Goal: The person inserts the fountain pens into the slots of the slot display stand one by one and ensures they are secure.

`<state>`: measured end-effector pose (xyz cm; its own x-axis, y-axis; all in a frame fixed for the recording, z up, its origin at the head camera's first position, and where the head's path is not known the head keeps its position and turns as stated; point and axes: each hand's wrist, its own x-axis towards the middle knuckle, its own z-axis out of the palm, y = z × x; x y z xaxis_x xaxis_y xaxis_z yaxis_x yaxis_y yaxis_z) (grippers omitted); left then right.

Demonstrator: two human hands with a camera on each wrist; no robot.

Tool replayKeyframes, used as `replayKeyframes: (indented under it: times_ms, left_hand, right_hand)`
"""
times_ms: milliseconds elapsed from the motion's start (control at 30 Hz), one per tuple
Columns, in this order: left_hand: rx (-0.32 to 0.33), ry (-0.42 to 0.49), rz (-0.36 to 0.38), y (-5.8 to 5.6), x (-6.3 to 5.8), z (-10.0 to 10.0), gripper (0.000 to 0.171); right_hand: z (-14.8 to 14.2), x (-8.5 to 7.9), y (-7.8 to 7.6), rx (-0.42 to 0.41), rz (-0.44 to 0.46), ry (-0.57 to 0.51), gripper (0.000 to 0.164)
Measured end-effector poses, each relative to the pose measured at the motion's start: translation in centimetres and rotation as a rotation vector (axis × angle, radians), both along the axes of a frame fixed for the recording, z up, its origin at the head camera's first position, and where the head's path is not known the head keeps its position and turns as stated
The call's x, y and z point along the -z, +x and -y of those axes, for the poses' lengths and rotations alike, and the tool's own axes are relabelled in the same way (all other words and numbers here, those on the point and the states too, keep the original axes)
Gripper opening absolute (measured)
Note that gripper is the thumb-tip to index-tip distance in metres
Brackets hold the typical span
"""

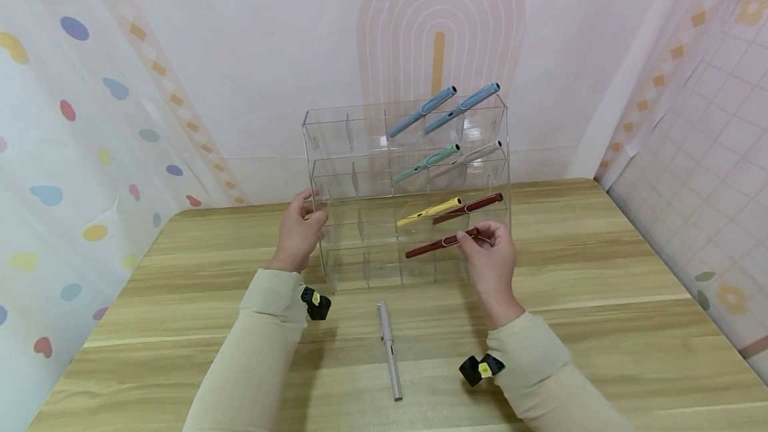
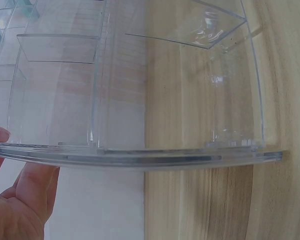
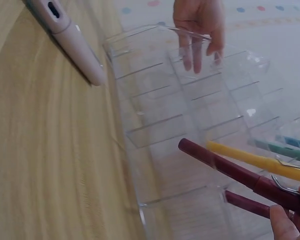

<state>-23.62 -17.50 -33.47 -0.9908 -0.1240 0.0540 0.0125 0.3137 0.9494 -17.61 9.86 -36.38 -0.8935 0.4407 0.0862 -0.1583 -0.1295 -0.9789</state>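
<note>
A clear acrylic pen rack (image 1: 379,275) stands on the table in several tiers. My left hand (image 1: 298,235) grips its left side panel (image 2: 140,159), thumb on one side and fingers on the other. My right hand (image 1: 489,259) pinches a dark red pen (image 1: 433,246) by its clip end, at the lowest tier on the right. That pen slants, its other end over the rack's front. Just above rest a second dark red pen (image 1: 474,207) and a yellow pen (image 1: 423,215). Higher up lie a green pen (image 1: 426,164), a pale grey pen (image 1: 477,155) and two blue pens (image 1: 423,112).
Another pale grey pen (image 1: 389,352) lies on the wooden table (image 1: 600,299) in front of the rack, between my forearms. A patterned curtain (image 1: 270,52) hangs behind the table and along both sides.
</note>
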Motion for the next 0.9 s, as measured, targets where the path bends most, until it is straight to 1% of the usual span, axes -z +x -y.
replayKeyframes:
  times_ms: [100,367,567,800,900]
  left_hand:
    - [0.004,-0.002,0.003,-0.1,0.0,0.0,0.056]
    - [0.014,0.004,0.012,0.0,0.1,0.1,0.059]
    - [0.017,0.008,0.026,0.0,0.0,0.1,0.06]
    - [0.014,0.007,0.027,0.1,-0.1,0.1,0.06]
    - [0.013,0.005,0.021,0.1,-0.1,0.0,0.06]
  right_hand:
    - [0.3,0.4,-0.2,0.011,0.006,0.042,0.022]
    - [0.8,1.2,-0.4,0.029,0.006,0.091,0.022]
    - [1.2,1.6,-0.5,0.039,-0.004,0.084,0.022]
    - [1.6,2.1,-0.5,0.023,0.028,0.091,0.022]
    - [1.8,2.2,-0.5,0.022,0.027,0.091,0.022]
